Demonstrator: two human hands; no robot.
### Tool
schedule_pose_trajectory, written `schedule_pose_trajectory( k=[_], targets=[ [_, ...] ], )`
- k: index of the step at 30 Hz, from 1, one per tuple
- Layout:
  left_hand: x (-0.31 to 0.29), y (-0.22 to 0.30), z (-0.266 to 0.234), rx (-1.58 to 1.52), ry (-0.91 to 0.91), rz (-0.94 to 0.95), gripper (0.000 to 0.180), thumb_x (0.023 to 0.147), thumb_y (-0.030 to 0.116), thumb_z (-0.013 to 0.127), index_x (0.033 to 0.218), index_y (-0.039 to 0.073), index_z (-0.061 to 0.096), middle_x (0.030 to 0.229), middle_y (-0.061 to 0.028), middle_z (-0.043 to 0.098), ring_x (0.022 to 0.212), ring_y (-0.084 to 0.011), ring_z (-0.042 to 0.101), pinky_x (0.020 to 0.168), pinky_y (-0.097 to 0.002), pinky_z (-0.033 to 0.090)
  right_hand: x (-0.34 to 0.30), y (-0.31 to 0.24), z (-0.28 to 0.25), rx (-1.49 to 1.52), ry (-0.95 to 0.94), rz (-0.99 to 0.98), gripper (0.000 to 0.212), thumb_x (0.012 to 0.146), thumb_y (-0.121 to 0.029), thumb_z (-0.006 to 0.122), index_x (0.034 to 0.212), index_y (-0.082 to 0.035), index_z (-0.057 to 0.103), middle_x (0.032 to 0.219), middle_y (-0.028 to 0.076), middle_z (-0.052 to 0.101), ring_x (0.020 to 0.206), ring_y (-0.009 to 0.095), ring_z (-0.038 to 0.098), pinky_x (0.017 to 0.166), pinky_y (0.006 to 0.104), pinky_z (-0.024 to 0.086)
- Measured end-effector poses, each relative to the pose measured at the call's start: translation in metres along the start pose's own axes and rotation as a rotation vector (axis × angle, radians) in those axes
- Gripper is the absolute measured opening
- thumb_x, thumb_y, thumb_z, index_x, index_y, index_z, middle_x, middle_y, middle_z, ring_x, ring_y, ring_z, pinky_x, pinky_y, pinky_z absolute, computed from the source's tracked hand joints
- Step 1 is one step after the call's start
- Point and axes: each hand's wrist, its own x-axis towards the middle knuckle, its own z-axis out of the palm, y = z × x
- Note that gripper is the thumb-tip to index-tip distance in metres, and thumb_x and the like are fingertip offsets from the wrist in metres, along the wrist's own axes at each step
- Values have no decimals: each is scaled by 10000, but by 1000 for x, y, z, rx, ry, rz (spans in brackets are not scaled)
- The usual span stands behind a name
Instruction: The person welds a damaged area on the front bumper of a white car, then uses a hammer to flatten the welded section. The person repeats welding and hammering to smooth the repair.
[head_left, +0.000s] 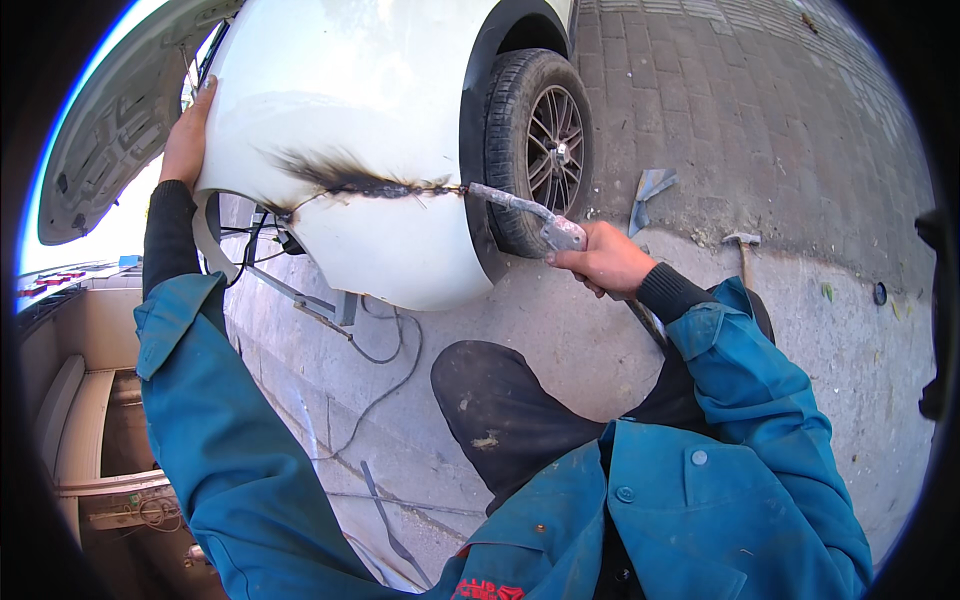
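A white car body panel [370, 90] stands in front of me, with a dark scorched line [390, 187] running across it to the wheel arch. My right hand [612, 258] is closed round the handle of a bent-necked metal torch [515, 203], its make-up not fully clear. The torch's tip meets the right end of the scorched line, beside the wheel [540, 150]. My left hand [186, 138] grips the panel's left edge near the raised hood, its fingertips partly hidden behind that edge. Below it, an opening in the panel shows wires and a metal bar.
A hammer [743, 252] and a bent grey strip [652, 192] lie on the ground right of the wheel. A dark cable [400, 375] curls over the concrete before my knees, near a long flat strip [385, 520]. The raised hood [110, 130] stands at the far left.
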Motion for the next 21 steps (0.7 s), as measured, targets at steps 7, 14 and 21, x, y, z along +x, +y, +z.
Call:
schedule_pose_trajectory(
  k=[7, 14, 21],
  targets=[
    [-1, 1, 1, 19, 2, 4, 883, 1052, 762, 452, 1552, 49, 602, 1354, -182, 724, 1143, -238, 694, 1059, -340, 482, 1, 2, -1, -2, 0, -5, 329, 1004, -320, 771, 926, -15, 676, 641, 13, 590, 471, 116, 569, 435, 301, 473],
    [-2, 3, 1, 5, -1, -7, 923, 1041, 783, 456, 1532, 16, 611, 1336, -192, 728, 1142, -242, 696, 1054, -336, 485, 5, 7, -2, 9, -4, -3, 328, 1003, -317, 774, 920, -17, 671, 642, 17, 597, 477, 117, 581, 437, 302, 489],
    [2, 0, 0, 17, 1, -23, 946, 1038, 794, 442, 1518, -2, 618, 1332, -203, 730, 1142, -251, 699, 1058, -343, 484, 1, 1, -3, -13, -9, 18, 331, 1002, -318, 775, 917, -17, 667, 643, 16, 597, 481, 116, 576, 441, 303, 488]
  ],
)
